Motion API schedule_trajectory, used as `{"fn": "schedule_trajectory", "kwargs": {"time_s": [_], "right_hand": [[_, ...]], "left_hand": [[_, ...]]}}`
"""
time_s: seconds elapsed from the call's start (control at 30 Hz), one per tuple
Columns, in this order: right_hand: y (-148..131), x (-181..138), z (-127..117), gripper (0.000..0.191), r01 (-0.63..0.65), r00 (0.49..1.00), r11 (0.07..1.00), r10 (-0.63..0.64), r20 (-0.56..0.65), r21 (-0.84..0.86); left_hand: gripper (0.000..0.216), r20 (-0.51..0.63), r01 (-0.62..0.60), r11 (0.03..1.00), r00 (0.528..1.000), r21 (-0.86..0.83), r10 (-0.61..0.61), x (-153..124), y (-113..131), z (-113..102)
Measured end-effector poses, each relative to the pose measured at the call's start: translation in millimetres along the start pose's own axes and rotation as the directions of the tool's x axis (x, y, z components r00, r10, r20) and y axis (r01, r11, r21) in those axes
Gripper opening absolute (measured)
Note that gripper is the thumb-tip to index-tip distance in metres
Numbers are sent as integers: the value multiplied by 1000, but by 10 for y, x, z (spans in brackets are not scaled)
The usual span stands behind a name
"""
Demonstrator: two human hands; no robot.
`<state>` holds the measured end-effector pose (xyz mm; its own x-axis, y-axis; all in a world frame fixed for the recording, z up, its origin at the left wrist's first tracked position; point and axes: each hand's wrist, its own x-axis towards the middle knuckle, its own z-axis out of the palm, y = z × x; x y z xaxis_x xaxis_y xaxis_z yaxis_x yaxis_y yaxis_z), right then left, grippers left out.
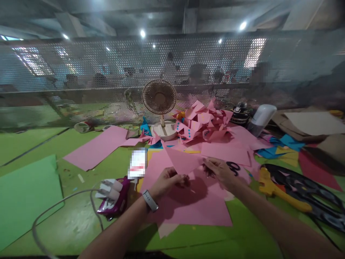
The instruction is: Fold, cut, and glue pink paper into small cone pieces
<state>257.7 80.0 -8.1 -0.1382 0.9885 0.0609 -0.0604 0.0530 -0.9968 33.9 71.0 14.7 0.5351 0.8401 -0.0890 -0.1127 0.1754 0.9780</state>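
A folded piece of pink paper point(183, 160) is held up between my two hands, above the flat pink sheets point(199, 214) on the green table. My left hand point(172, 180), with a pale band on its wrist, is closed at the paper's lower left edge. At the paper's right corner, my right hand point(215, 171) pinches it between thumb and fingers. Behind the paper lies another pink sheet point(226, 153). A pair of scissors with black handles point(233, 168) is partly hidden by my right hand.
A small fan point(159, 97) stands at the back beside a heap of folded pink paper pieces point(205, 120). Left are a lit phone point(138, 163), a purple power strip point(114, 203) with its cable, and a green sheet point(29, 198). A yellow-handled tool point(285, 196) lies right.
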Motion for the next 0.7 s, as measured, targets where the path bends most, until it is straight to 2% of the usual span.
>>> {"fn": "schedule_trajectory", "kwargs": {"time_s": [0.13,0.2,0.27,0.37,0.43,0.57,0.7], "right_hand": [[-23,8,7,41,59,998,997,-58,19,-49],[-35,-1,13,43,74,996,996,-71,47,-60],[-51,-12,20,43,80,995,995,-75,66,-63],[-77,-25,26,41,83,994,994,-78,77,-64],[-83,-35,26,39,72,994,997,-69,81,-38],[-50,-58,24,41,19,995,997,-26,93,76],[-12,-71,57,38,-22,993,997,31,113,-80]], "left_hand": [[65,68,69,963,996,-262,-53,14,2,-25],[76,91,94,942,994,-323,-68,28,-15,-55],[70,61,86,952,996,-295,-71,39,-39,-75],[41,-59,49,979,996,-196,-62,44,-64,-66],[30,-116,38,988,992,-150,-55,45,-64,-37],[29,-158,-5,999,987,-52,-3,59,-67,27],[29,-221,-34,999,975,-2,33,84,-118,56]]}}
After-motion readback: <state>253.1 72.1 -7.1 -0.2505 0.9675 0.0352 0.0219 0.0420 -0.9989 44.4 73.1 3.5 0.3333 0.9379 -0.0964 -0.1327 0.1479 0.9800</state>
